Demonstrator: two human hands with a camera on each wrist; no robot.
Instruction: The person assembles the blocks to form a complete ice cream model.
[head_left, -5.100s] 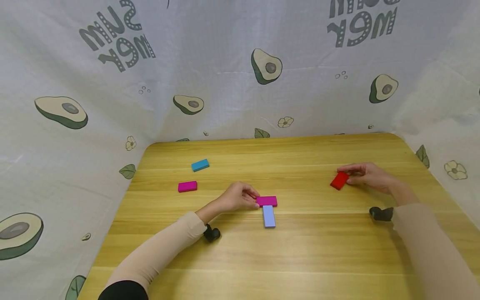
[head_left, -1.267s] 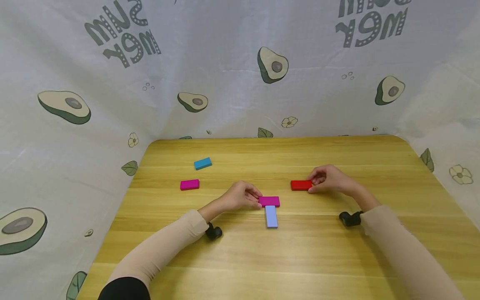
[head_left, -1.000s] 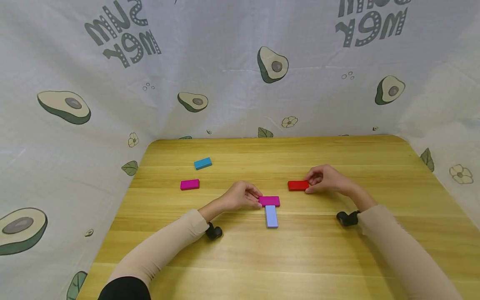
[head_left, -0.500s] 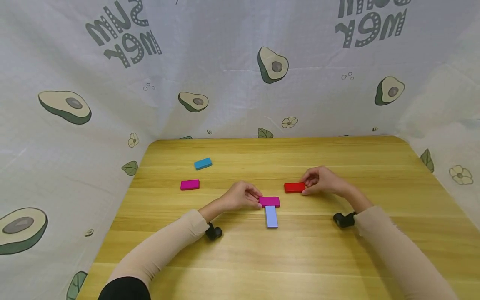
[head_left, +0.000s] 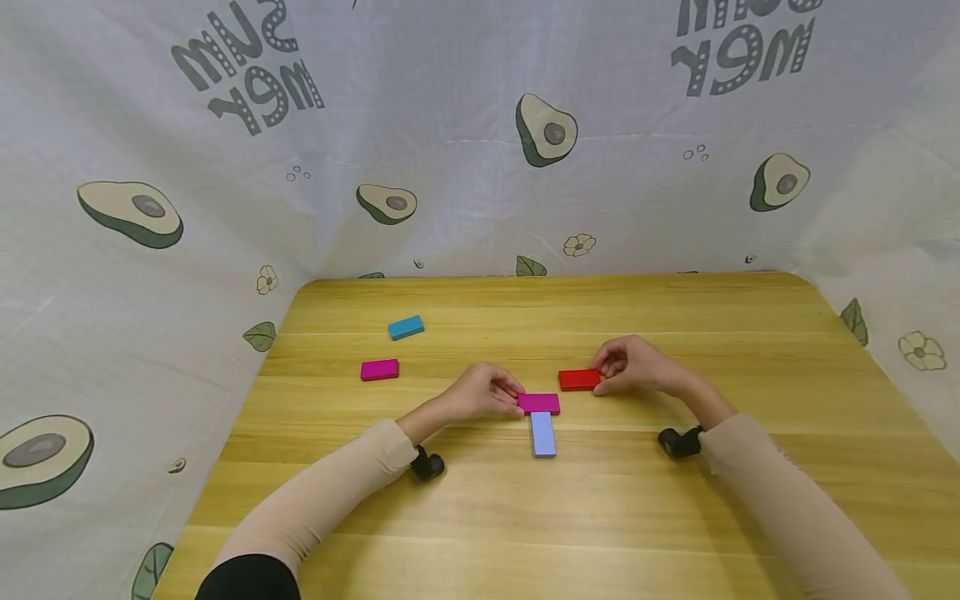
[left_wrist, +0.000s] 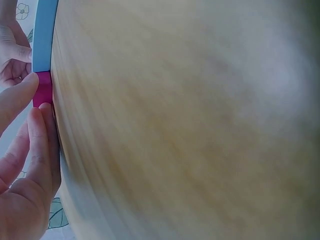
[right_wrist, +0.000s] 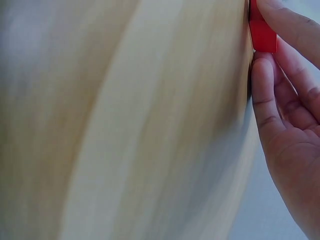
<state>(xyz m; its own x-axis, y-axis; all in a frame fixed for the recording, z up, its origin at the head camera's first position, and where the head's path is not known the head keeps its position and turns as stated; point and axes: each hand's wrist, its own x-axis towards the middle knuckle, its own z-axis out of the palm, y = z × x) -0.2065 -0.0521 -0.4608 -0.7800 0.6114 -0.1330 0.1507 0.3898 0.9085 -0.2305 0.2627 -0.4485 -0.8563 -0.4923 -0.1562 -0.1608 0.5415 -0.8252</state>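
In the head view my left hand (head_left: pixel 474 392) pinches the left end of a magenta block (head_left: pixel 539 404) lying flat on the table. A periwinkle block (head_left: pixel 543 435) touches its near side, forming a T. The left wrist view has thumb and fingers on either side of the magenta block (left_wrist: pixel 43 90), with the pale block (left_wrist: pixel 44 37) against it. A red block (head_left: pixel 578 380) is pinched at its right end by my right hand (head_left: pixel 637 367). It lies just beyond and right of the magenta one, apart from it. Thumb and fingers grip the red block (right_wrist: pixel 263 36) in the right wrist view.
A second magenta block (head_left: pixel 379 370) and a blue block (head_left: pixel 406 327) lie at the left of the wooden table (head_left: pixel 637 517). A printed white cloth (head_left: pixel 465 183) hangs behind the table and along its sides.
My right hand has brought the red block leftward from the right side of the table, turning it roughly parallel to the magenta block. My left hand has stayed on the magenta block.
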